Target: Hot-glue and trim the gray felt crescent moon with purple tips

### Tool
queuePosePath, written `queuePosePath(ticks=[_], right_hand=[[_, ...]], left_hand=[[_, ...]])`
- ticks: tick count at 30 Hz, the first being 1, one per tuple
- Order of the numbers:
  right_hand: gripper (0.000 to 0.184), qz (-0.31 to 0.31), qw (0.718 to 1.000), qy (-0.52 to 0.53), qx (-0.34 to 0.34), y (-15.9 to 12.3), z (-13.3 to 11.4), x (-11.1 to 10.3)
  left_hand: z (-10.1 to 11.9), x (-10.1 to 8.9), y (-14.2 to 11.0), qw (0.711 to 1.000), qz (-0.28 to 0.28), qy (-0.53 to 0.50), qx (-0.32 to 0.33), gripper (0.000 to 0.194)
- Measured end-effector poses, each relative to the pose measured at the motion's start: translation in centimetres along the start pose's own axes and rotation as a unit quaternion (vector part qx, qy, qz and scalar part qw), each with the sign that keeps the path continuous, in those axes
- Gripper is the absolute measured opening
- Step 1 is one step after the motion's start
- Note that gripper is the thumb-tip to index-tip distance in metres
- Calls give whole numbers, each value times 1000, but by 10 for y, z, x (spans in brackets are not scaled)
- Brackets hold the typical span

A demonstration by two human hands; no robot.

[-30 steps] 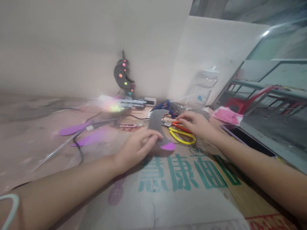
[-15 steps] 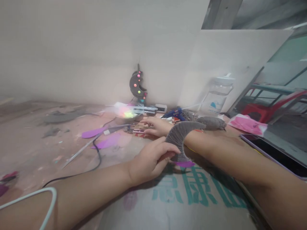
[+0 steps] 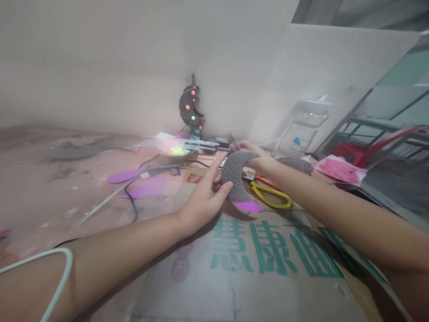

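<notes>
My left hand is closed on a grey crescent wrapped in yarn, thumb on its near face and fingers behind its left edge. My right hand reaches past the crescent toward the back of the table, beside a dark blue piece that looks like part of a glue gun. The crescent's upper tip overlaps this hand, and its grip is hidden. Yellow-handled scissors lie just right of the crescent, an orange handle behind them. A purple cutout shows under the crescent's lower end.
A crescent decorated with coloured beads leans on the wall. Clear sticks rest across a bowl. Purple pieces, a dark cord and a water bottle are around. Printed cardboard covers the front. A pink packet lies right.
My right hand has moved from the middle items to the back right, near where the blue glue gun lay. My left hand has shifted the crescent slightly left and up, uncovering the scissors.
</notes>
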State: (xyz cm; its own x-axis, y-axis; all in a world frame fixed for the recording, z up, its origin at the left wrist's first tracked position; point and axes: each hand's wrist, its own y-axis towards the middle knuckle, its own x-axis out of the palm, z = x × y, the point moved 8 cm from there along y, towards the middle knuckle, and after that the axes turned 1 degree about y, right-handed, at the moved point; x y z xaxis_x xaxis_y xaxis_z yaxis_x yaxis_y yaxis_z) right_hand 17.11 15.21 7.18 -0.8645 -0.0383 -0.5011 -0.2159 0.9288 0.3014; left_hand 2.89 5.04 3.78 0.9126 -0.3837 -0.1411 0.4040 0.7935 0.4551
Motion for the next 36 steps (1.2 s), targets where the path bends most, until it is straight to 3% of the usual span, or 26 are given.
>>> queuePosePath(ticks=[3,6,9,10,13,16,20,27,36], right_hand=[[20,112,987,95,67,-40,12,-49],[29,143,987,41,64,-90,4,-65],[34,133,981,-135,-31,-132,-22,-58],[34,88,972,-204,-74,-141,-30,-47],[36,-5,907,-361,-217,-162,-45,-15],[37,-39,843,-451,-291,-168,-43,1],[34,-13,801,-492,-341,-168,-42,4],[34,-8,777,-507,-373,-171,-40,8],[36,-16,780,-507,-367,-172,-39,10]], left_hand=[[-8,2,1,998,-1,-57,-29,69],[-16,-1,3,996,12,-59,-66,63],[-20,-3,3,993,23,-64,-96,61],[-21,-2,4,992,22,-69,-102,61],[-18,-1,5,993,22,-78,-92,59],[-17,-1,5,994,25,-73,-84,57],[-19,1,4,992,15,-76,-96,57],[-17,2,3,993,7,-68,-98,57],[-20,2,3,993,3,-68,-99,58]])
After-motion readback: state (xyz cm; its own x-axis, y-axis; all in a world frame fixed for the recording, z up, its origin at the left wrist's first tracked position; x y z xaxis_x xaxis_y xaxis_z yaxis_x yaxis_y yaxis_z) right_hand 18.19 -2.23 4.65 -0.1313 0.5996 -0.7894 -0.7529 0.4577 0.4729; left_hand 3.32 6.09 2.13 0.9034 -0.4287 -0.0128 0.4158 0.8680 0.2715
